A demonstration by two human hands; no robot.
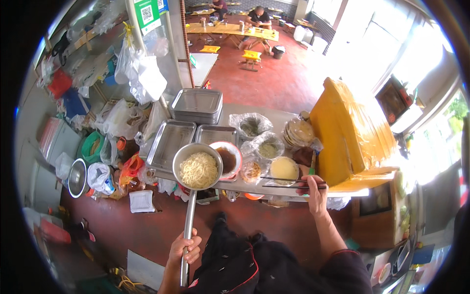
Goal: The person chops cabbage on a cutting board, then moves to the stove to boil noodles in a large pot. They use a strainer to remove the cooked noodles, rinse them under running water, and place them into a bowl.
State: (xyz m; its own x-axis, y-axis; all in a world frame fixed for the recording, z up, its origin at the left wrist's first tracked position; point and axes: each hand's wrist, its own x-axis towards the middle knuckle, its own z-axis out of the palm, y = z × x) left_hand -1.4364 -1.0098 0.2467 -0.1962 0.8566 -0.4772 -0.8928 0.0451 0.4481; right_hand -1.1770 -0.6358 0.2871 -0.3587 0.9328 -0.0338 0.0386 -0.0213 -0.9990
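Observation:
My left hand (185, 247) is closed round the long metal handle of a saucepan (191, 211). Pale noodles (198, 170) lie in the pan, which is at the near edge of a metal counter (257, 189). Just right of the pan, partly hidden by it, is a red-rimmed bowl (237, 156) with dark brown liquid (226, 160). My right hand (315, 191) grips a pair of dark chopsticks (281, 182); they point left, over the near side of a bowl of pale yellow contents (284, 167).
Stacked metal trays (196, 101) and plastic-lined bowls (250, 125) stand farther back. A large yellow wrapped box (341, 136) occupies the counter's right end. Bags, a green basin (91, 146) and a metal bowl (77, 178) crowd the left. Beyond, a person (259, 18) sits at a wooden table (220, 28).

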